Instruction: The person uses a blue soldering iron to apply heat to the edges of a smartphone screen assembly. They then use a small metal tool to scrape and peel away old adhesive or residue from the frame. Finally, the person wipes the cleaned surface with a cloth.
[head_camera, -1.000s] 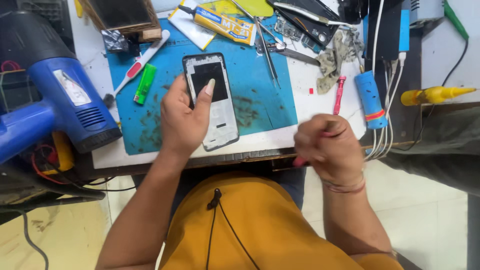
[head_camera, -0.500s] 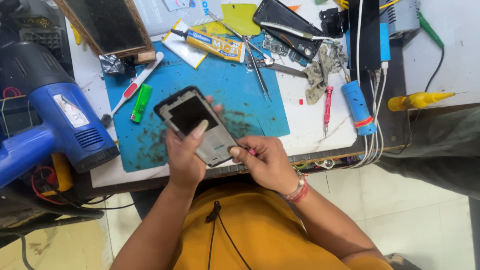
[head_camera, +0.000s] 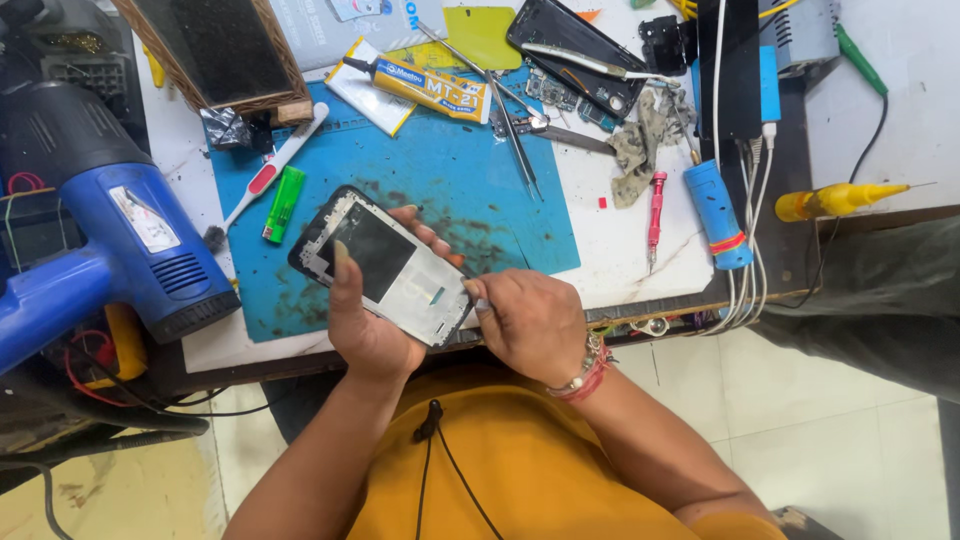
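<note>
Left hand (head_camera: 365, 325) grips the stripped phone frame (head_camera: 385, 265) at the table's near edge; right hand (head_camera: 530, 325) pinches a small tool at its corner, prying unfinished.

Heat gun (head_camera: 110, 240) cut off at left edge.

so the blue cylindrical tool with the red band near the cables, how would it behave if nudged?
The blue cylindrical tool with the red band lies on its side, so it would probably roll. It looks stiff. The white cables right beside it might stop it.
</note>
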